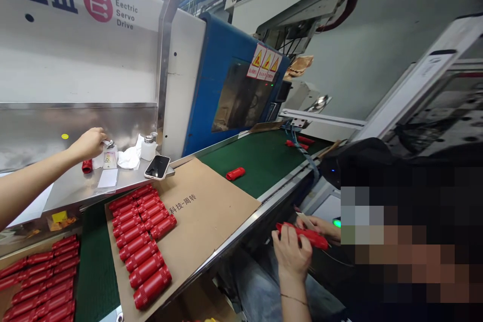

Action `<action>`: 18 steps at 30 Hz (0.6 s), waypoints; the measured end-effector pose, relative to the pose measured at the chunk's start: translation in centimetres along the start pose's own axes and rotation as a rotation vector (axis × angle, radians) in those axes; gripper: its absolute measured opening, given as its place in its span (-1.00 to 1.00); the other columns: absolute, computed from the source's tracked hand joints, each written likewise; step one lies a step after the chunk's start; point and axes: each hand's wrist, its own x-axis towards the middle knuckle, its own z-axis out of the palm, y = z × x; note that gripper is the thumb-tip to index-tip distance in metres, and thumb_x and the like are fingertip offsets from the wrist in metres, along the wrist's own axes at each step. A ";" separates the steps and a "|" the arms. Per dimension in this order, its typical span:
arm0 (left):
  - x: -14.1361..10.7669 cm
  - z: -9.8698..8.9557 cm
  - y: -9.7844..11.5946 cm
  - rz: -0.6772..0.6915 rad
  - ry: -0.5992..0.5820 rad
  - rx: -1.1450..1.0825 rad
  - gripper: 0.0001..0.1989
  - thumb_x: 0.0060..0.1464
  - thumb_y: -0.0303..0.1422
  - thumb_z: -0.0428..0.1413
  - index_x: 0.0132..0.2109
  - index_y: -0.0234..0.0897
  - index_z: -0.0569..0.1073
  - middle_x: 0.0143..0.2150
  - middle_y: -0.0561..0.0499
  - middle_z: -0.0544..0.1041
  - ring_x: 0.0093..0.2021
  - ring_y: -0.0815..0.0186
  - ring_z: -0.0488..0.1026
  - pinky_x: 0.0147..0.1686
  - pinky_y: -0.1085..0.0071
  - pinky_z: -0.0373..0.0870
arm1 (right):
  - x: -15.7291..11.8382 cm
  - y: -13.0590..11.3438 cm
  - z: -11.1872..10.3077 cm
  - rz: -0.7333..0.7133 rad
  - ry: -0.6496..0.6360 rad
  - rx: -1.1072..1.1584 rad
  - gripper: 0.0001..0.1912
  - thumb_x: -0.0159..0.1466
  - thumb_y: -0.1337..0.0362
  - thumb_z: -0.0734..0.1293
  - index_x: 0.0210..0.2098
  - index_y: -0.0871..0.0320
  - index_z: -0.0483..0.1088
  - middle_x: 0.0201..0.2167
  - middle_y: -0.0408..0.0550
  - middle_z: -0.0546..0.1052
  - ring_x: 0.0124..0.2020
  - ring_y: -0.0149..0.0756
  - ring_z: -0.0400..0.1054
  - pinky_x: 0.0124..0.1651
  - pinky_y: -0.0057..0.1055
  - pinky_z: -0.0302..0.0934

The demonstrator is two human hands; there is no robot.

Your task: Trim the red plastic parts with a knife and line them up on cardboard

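Note:
My left hand reaches in from the left edge and grips the metal top of a white bottle with a hazard label, which stands on a steel shelf. A short red moulded part lies just below my hand. Close by are a crumpled white cloth, a second white bottle with a metal lid, a phone and a white card. My right hand is out of view.
Rows of red moulded parts lie on a cardboard sheet, with more in a tray at lower left. A green conveyor belt carries loose red parts beside a blue machine panel. A seated co-worker's hands hold a red part.

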 end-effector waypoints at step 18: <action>-0.3 -1.0 0.4 0.049 -0.058 0.052 -0.62 0.36 -0.20 0.25 0.23 -0.25 0.53 0.23 -0.16 0.57 0.12 0.04 0.59 0.07 -0.01 0.61 | -0.6 1.0 1.9 -0.024 -0.034 -0.030 -0.72 0.29 -0.07 0.57 -0.29 -0.20 0.42 -0.49 -0.30 0.60 -0.37 -0.12 0.64 -0.68 -0.44 0.24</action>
